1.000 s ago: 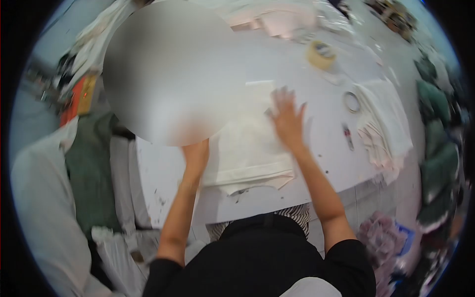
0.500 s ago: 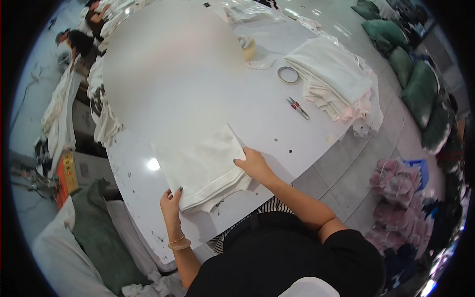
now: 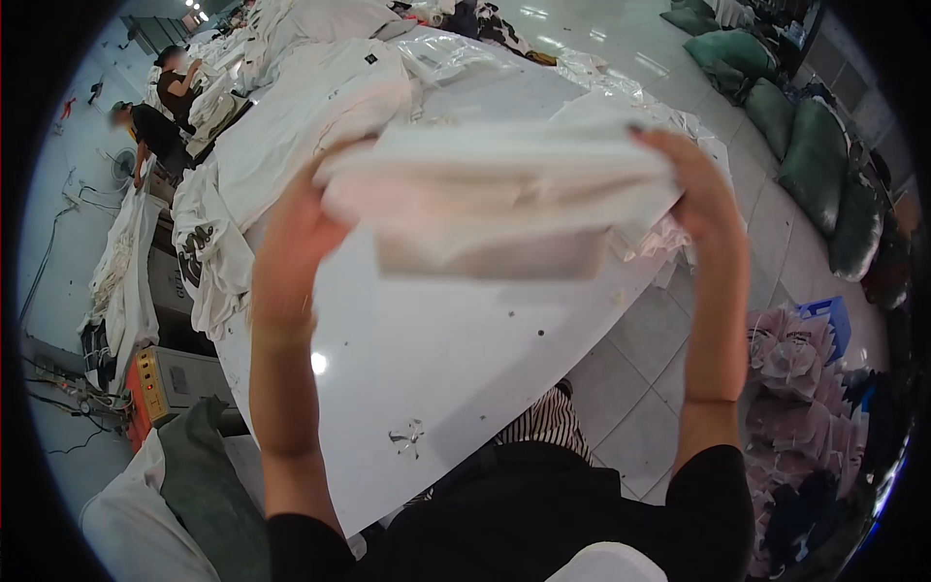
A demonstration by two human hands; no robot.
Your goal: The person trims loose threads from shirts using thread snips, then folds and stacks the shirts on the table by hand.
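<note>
A white folded garment [image 3: 504, 175], blurred by motion, is raised above the white table [image 3: 436, 359]. At its left end my left hand [image 3: 310, 209] grips it, with the fingers partly smeared. My right hand [image 3: 689, 179] is closed on its right end, the fingertips on the top edge. A greyish-beige flat piece [image 3: 490, 256] shows below the lifted garment; I cannot tell what it is. The folded stack, tape ring and snips at the right of the table are hidden behind the garment and my hands.
White garments [image 3: 310, 107] are heaped on the table's far left. Two people [image 3: 160, 136] stand at the upper left. Green sacks [image 3: 815, 165] lie on the floor at right, near pink bundles [image 3: 790, 349] and a blue crate [image 3: 829, 320]. A grey-orange machine [image 3: 175, 383] stands at left.
Both hands have lifted the folded garment off the table's near edge and carried it forward, spread wide at its ends. The view has shifted slightly, and small marks show where the garment lay.
</note>
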